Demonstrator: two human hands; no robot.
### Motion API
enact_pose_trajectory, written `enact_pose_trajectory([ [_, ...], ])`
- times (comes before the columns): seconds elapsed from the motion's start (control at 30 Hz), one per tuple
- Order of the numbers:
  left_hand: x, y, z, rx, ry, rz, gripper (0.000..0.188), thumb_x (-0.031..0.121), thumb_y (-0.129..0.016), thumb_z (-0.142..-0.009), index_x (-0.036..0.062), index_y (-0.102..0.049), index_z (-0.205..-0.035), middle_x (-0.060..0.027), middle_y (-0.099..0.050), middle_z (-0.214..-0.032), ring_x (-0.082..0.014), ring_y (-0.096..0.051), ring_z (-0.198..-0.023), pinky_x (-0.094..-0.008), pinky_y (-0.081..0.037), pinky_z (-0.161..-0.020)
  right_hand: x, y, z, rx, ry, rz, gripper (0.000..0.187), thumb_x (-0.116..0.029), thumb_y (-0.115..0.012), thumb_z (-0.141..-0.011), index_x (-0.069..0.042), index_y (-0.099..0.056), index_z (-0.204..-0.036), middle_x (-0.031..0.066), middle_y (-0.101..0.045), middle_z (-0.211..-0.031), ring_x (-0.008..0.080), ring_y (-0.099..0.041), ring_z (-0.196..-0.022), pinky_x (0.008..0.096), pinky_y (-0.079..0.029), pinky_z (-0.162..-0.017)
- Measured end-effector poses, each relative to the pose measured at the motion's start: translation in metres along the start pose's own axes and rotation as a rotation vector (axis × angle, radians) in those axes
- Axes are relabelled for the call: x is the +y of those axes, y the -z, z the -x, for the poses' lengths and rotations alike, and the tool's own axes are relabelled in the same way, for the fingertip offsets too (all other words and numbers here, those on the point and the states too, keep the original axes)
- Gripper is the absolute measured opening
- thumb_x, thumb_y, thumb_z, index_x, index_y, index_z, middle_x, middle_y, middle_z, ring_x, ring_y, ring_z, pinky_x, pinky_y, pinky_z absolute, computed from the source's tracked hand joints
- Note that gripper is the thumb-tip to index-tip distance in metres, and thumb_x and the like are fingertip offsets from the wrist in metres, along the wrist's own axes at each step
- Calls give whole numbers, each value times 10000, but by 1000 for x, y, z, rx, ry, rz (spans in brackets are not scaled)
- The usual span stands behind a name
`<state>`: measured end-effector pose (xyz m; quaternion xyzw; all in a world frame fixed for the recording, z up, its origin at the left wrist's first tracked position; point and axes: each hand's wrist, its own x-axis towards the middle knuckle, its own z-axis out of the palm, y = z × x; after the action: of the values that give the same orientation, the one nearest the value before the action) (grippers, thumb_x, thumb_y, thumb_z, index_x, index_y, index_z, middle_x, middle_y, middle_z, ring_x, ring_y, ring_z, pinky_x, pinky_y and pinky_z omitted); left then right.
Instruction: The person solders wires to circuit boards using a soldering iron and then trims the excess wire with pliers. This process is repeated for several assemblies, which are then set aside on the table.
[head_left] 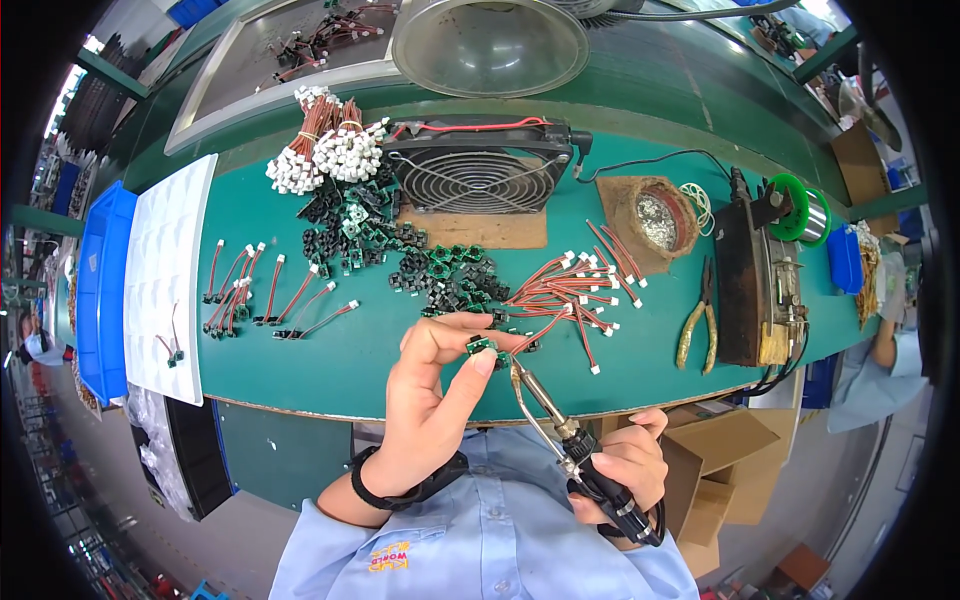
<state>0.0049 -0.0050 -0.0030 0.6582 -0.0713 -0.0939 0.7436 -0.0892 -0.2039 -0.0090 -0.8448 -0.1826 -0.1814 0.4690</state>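
Note:
Between the thumb and fingers of my left hand [440, 375] is a small green circuit board [481, 346] with a black part on it. My right hand [625, 465] is wrapped round the black handle of a soldering iron [575, 437], which has a thin metal feed tube along its side. The iron's tip is close by the board; whether they touch I cannot tell. A red-brown wire lead with a white connector [568, 310] runs up from the board's edge. Just beyond lie a fan of similar wire leads [575, 285] and a heap of small boards [450, 275].
A black fan [480, 175] stands at the back beneath a metal hood [490, 45]. To the right are a solder pot [657, 222], pliers [697, 325], a solder spool [800, 209] and a dark metal unit [742, 290]. Wired boards [235, 305] and a white tray [165, 260] lie left.

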Motion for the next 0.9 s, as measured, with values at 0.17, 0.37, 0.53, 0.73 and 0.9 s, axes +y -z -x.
enact_pose_trajectory([
  [0.17, 2, 0, 0, -1, 25, -5, 89, 57, -515, -896, 67, -436, -934, -117, -662, -1005, -175, -451, -1121, -349, -257, -973, 1, -1, 1, 3, 7, -2, 488, -233, -807, -600, -109, -596, -1022, -15, -630, -710, 144, -570, -658, 382, -329, -794],
  [0.37, -1, 2, -1, -21, 2, -30, 74, 59, -499, -903, 55, -434, -938, -140, -624, -1046, -186, -506, -1073, -336, -324, -931, 0, 1, 0, 5, -1, -19, 477, -232, -799, -609, -105, -596, -1022, -14, -632, -711, 144, -571, -654, 383, -329, -797],
  [0.53, -2, 4, 0, -59, -30, -47, 61, 68, -472, -911, 43, -432, -951, -182, -561, -1105, -219, -592, -999, -324, -413, -876, 1, 0, 1, 16, 3, -41, 465, -234, -792, -618, -100, -596, -1018, -11, -630, -698, 147, -570, -642, 384, -329, -797],
  [0.73, 3, 0, 1, -25, 34, 49, 78, 47, -496, -906, 50, -420, -919, -153, -638, -1030, -176, -507, -1062, -335, -327, -951, 1, 1, 3, 20, 2, -51, 453, -231, -788, -623, -95, -596, -1011, -4, -624, -685, 154, -568, -633, 387, -329, -797],
  [0.9, 0, 2, 1, -64, -43, 7, 66, 86, -475, -914, 48, -429, -942, -191, -582, -1073, -226, -589, -1005, -350, -395, -911, 2, 1, 3, 18, 11, -65, 459, -244, -788, -636, -92, -589, -1021, 2, -622, -682, 159, -567, -634, 390, -330, -794],
])
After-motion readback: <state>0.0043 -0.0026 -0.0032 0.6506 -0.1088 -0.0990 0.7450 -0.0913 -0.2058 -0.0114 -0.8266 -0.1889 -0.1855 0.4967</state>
